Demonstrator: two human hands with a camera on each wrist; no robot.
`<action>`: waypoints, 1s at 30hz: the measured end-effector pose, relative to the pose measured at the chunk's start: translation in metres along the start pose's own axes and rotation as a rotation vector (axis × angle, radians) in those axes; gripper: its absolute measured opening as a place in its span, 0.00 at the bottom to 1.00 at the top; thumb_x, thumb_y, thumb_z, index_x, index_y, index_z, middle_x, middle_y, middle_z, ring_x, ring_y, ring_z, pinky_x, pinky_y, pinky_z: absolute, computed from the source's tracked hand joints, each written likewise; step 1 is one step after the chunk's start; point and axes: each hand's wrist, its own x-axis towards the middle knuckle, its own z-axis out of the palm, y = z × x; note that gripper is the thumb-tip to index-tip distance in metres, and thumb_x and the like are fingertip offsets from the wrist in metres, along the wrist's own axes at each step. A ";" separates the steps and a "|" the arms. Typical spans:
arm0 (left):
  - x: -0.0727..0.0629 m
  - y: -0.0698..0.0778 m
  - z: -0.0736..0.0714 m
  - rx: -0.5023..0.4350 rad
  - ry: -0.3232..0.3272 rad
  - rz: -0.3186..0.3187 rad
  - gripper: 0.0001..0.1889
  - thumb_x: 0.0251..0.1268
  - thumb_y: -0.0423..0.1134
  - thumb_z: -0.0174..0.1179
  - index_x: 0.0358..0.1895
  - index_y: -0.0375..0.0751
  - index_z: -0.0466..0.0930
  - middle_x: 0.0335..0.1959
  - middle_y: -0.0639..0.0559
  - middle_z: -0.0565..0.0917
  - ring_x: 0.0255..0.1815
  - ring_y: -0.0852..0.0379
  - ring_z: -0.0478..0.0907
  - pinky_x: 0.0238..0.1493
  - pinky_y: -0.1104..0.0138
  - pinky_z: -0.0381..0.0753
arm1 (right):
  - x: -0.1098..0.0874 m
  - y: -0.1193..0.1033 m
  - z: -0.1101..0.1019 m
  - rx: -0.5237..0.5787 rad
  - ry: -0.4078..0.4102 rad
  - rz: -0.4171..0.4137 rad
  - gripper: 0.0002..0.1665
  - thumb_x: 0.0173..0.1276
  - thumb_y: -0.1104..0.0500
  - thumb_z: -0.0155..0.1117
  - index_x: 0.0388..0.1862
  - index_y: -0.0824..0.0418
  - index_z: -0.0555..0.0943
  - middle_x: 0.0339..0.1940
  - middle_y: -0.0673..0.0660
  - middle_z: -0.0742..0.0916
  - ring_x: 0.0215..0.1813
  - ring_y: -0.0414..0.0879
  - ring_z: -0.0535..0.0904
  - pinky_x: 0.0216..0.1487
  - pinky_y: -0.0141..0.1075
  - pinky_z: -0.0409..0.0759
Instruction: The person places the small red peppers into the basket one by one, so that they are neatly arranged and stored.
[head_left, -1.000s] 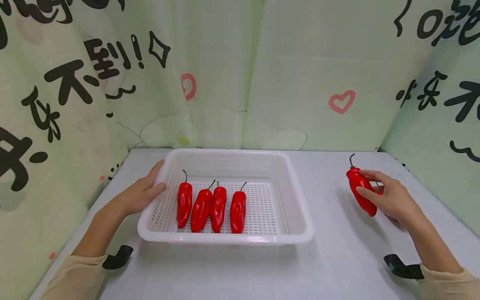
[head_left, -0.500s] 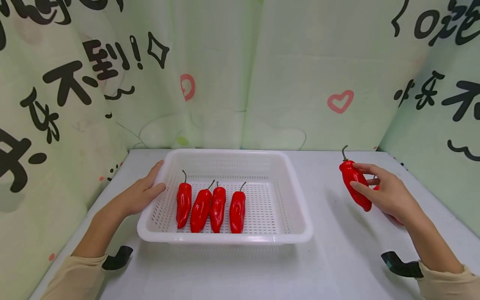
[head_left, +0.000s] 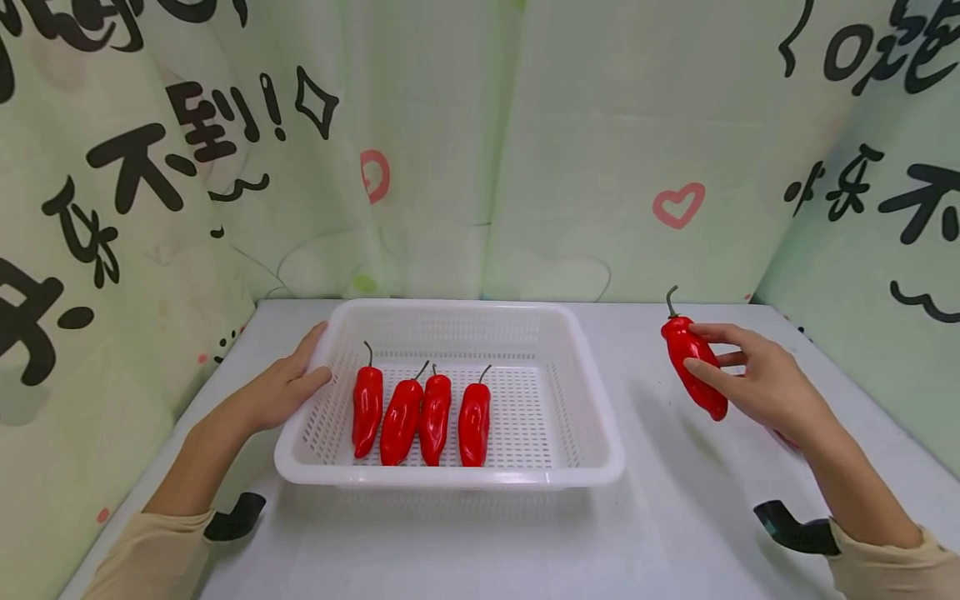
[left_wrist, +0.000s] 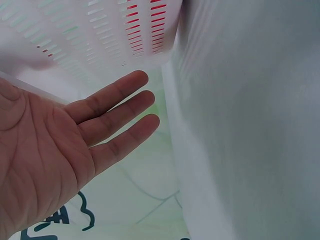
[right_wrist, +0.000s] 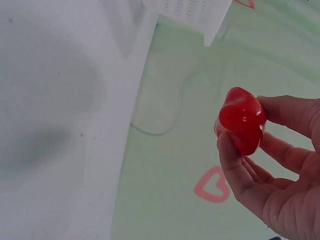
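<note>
My right hand (head_left: 765, 379) pinches a glossy red chili pepper (head_left: 693, 367) between thumb and fingers, above the table right of the basket. Its dark curved stem points up and away; in the right wrist view the pepper's blunt lower end (right_wrist: 243, 120) faces the camera. At the left end of the white plastic basket (head_left: 600, 408), my left hand (head_left: 288, 383) rests against the rim. Three straight fingers (left_wrist: 122, 122) show beside the perforated wall in the left wrist view. Several red peppers (head_left: 401, 421) lie side by side in the basket, stems toward the back.
A sliver of another red pepper (head_left: 785, 437) shows on the white table (head_left: 465, 550) behind my right hand, mostly hidden by it. A pale green curtain (head_left: 570, 167) with black lettering and pink hearts encloses the table at the back and both sides.
My right hand has moved left and slightly up, carrying the pepper toward the basket. The left hand, the basket and the peppers in it stay where they were.
</note>
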 end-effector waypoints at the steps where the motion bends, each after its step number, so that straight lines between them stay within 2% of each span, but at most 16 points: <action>1: 0.000 0.000 0.000 0.000 -0.001 0.000 0.41 0.79 0.42 0.48 0.83 0.38 0.32 0.58 0.26 0.76 0.38 0.49 0.87 0.34 0.54 0.90 | 0.000 -0.002 0.000 0.010 0.001 0.003 0.44 0.72 0.47 0.67 0.78 0.64 0.62 0.67 0.74 0.72 0.63 0.73 0.69 0.38 0.49 0.89; 6: 0.001 0.000 0.000 -0.007 -0.004 -0.003 0.41 0.79 0.42 0.48 0.83 0.40 0.32 0.58 0.27 0.76 0.38 0.50 0.87 0.34 0.54 0.90 | -0.001 -0.011 0.002 0.028 -0.010 0.005 0.44 0.72 0.46 0.67 0.79 0.63 0.63 0.67 0.73 0.72 0.63 0.72 0.70 0.39 0.50 0.89; 16: 0.000 0.000 0.000 -0.012 -0.006 0.000 0.41 0.79 0.42 0.48 0.83 0.39 0.32 0.58 0.27 0.75 0.39 0.49 0.87 0.34 0.54 0.90 | 0.000 -0.027 0.007 -0.007 -0.023 -0.032 0.42 0.72 0.46 0.67 0.77 0.63 0.64 0.66 0.72 0.75 0.62 0.71 0.74 0.39 0.49 0.89; 30: 0.000 0.000 -0.001 -0.005 -0.008 0.009 0.41 0.80 0.42 0.47 0.83 0.38 0.32 0.58 0.27 0.76 0.38 0.50 0.87 0.35 0.54 0.90 | -0.004 -0.050 0.015 0.037 -0.031 -0.066 0.41 0.71 0.45 0.68 0.76 0.61 0.67 0.63 0.69 0.78 0.60 0.68 0.77 0.39 0.47 0.90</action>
